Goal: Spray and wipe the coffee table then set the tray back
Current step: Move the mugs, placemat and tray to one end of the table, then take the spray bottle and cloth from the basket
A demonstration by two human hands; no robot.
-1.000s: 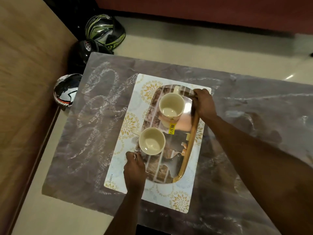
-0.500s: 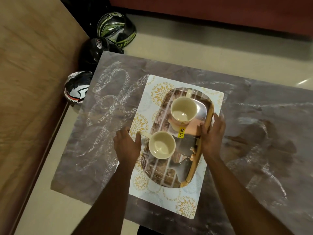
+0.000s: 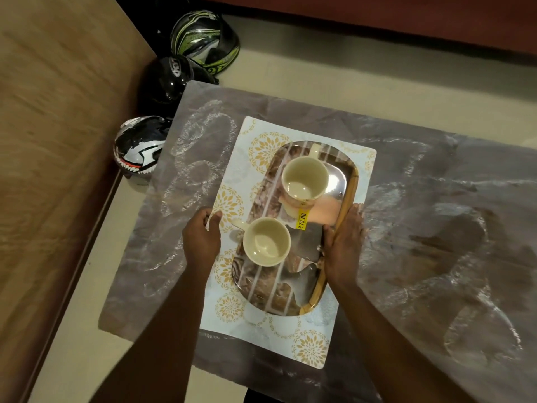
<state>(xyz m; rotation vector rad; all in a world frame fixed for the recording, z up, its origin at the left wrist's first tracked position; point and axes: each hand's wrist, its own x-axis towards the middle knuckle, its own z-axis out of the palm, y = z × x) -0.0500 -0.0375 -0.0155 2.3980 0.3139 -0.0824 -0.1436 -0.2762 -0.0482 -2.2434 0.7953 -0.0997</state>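
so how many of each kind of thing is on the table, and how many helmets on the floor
cups: 2
tray: 1
placemat: 1
helmets: 3
total: 7

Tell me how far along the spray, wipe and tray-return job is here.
Looks nearly finished. The coffee table shows smeared streaks, consistent with wiping. The tray with two cups sits on the placemat. In hand: the left hand pinches the placemat's edge, the right hand rests against the tray's rim. Probably left: squaring them up, then letting go.
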